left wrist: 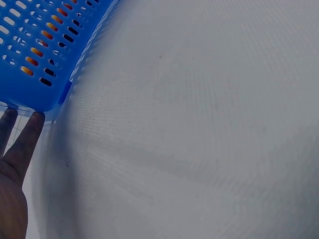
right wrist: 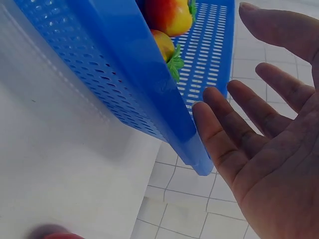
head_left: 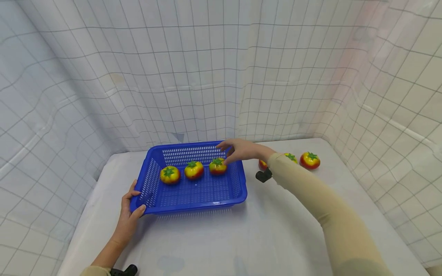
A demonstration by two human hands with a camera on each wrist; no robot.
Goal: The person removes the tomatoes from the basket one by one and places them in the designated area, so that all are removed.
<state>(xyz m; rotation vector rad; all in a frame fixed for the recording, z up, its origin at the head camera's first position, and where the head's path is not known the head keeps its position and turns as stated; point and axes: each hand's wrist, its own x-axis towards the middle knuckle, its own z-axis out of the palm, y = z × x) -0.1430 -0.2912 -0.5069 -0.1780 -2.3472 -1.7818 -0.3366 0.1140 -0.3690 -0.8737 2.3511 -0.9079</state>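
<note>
A person's left hand gripped the near left corner of a blue, rectangular, slotted plastic basket, thumb on the rim and fingers at its outer side. The basket sat on a white-covered table, its long axis running left to right before the person.

Inside, three round, glossy, red-and-yellow fruits with green leafy tops formed a row: the left fruit, the middle fruit and the right fruit, all apparently upright and smooth, perhaps plastic. The right hand, fingers parted and pinching nothing, hung over the basket's right end. The right fruit lay below and just left of it, far nearer to that hand than to the left; the right wrist view showed a gap between them.

Beyond a beige sleeve, three matching loose fruits lay on the table, two partly hidden. White grid-lined sheeting hung behind.
</note>
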